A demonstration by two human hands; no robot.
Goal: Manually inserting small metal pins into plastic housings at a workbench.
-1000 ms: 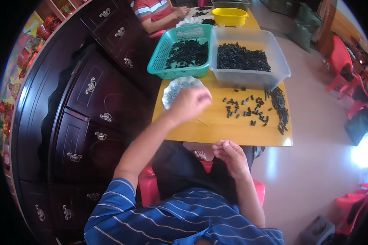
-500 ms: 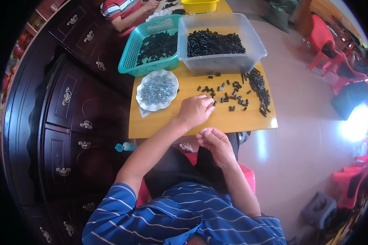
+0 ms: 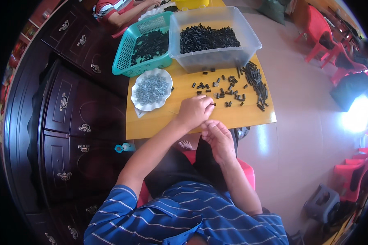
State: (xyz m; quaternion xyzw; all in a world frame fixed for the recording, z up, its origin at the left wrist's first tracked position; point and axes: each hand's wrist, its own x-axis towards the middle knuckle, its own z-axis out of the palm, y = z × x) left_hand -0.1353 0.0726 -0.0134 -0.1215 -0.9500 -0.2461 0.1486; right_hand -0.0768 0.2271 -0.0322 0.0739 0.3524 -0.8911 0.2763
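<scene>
Both hands have come together at the near edge of the table [image 3: 159, 122]: left hand [image 3: 195, 111] back from the white plate [image 3: 152, 88] of screws, pinching a small black piece [image 3: 213, 104]; right hand [image 3: 217, 138] curled, contents hidden. Loose black pieces [image 3: 227, 90] lie just beyond, so assembling seems underway.

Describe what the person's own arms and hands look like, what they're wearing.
Both forearms are bare, and so are the left hand and right hand: no gloves, and no watch or rings that I can make out. Short sleeves of a blue shirt with thin white stripes cover only the upper arms.
</scene>
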